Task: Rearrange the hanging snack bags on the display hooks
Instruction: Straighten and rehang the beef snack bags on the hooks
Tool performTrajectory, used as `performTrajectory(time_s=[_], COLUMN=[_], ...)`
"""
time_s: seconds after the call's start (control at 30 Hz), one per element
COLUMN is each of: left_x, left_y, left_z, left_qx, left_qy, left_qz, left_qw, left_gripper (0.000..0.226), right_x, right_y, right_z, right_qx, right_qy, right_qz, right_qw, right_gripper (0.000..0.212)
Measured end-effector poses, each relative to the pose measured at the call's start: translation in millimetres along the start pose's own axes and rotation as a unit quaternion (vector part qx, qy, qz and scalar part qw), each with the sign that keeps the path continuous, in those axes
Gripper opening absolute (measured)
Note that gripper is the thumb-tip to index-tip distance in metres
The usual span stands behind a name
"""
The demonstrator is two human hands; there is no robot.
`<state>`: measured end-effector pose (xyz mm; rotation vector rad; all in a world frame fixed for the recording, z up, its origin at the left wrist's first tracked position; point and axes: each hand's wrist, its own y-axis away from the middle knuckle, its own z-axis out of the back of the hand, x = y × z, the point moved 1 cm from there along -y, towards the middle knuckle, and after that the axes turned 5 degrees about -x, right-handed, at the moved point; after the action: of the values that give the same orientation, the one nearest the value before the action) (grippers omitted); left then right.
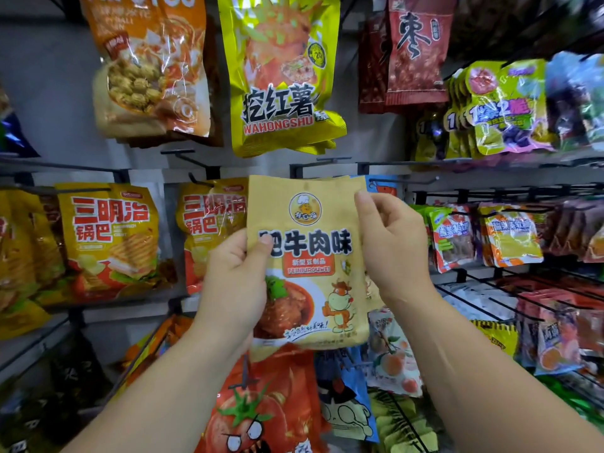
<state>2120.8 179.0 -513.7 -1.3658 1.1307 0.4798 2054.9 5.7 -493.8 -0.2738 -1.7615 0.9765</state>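
I hold a tan beef-flavour snack bag upright in front of the rack, with more bags of the same kind stacked behind it. My left hand grips its left edge, thumb on the front. My right hand pinches its upper right edge. Just above the bag's top, a bare black hook sticks out from the rail. Another bare hook is to the left.
Yellow sweet-potato bags and orange bags hang above. Sandwich-crisp bags hang to the left, and a second row of them sits behind my left hand. A red tomato bag and blue bags hang below. Crowded hooks fill the right side.
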Motion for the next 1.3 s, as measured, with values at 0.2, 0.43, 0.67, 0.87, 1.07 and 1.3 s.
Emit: performTrajectory(time_s=[0.2, 0.43, 0.67, 0.87, 1.07, 1.3], left_x=[4, 12, 17, 18, 36, 64], left_y=[-11, -12, -15, -21, -21, -13], left_z=[-26, -30, -31, -32, -25, -3], left_qx=[0.010, 0.011, 0.014, 0.009, -0.034, -0.031], left_qy=[0.014, 0.019, 0.017, 0.021, -0.110, -0.388], left_qz=[0.030, 0.049, 0.053, 0.063, -0.004, -0.240], left_qw=[0.999, 0.999, 0.998, 0.998, 0.993, 0.889], left_gripper=[0.027, 0.028, 0.027, 0.026, 0.013, 0.065], right_x=[1, -6, -9, -5, -27, -61], right_y=[-20, -22, -22, -26, 0, 17], right_z=[5, 5, 6, 5, -4, -22], right_qx=[-0.033, -0.034, -0.038, -0.037, -0.027, 0.104], right_qy=[0.049, 0.060, 0.051, 0.060, 0.269, 0.453], right_qz=[-0.014, -0.038, -0.043, -0.026, 0.231, 0.376], right_qw=[0.998, 0.997, 0.997, 0.997, 0.935, 0.801], right_gripper=[0.007, 0.007, 0.007, 0.008, 0.047, 0.067])
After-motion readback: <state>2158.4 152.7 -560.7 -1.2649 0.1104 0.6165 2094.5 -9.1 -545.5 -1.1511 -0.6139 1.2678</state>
